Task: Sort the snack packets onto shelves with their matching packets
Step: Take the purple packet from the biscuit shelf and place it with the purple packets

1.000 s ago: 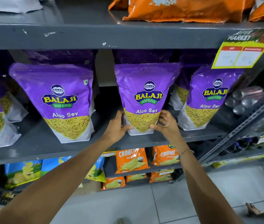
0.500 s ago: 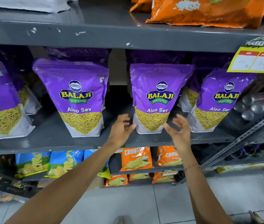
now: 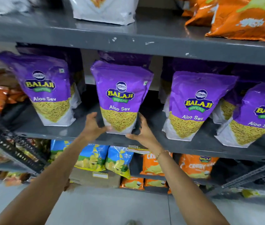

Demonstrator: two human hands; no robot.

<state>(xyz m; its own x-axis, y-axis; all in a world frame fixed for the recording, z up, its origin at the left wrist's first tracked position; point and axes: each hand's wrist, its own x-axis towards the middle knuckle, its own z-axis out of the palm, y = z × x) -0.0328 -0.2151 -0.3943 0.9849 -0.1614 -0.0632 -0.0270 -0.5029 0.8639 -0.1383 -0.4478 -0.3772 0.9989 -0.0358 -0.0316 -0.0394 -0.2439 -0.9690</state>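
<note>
Purple Balaji Aloo Sev packets stand in a row on the grey middle shelf [image 3: 79, 135]. The middle purple packet [image 3: 120, 95] stands upright between my two hands. My left hand [image 3: 94, 125] is at its lower left corner, fingers curled and apart, thumb touching the base. My right hand [image 3: 140, 129] is at its lower right corner with fingers spread, just beside the edge. Neither hand has closed on it. Another purple packet [image 3: 47, 88] stands to the left, and a third one [image 3: 193, 104] to the right, with more behind them.
On the upper shelf stand a white packet [image 3: 104, 10] and orange packets [image 3: 242, 18]. On the shelf below stand blue chip packets [image 3: 92, 158] and orange Crunch packets [image 3: 195, 166]. A cardboard box [image 3: 96, 177] sits low. A slanted metal brace [image 3: 250, 174] crosses at lower right.
My hands let go of one purple packet, opened, and moved left to the neighbouring purple packet. The view shifted left and up.
</note>
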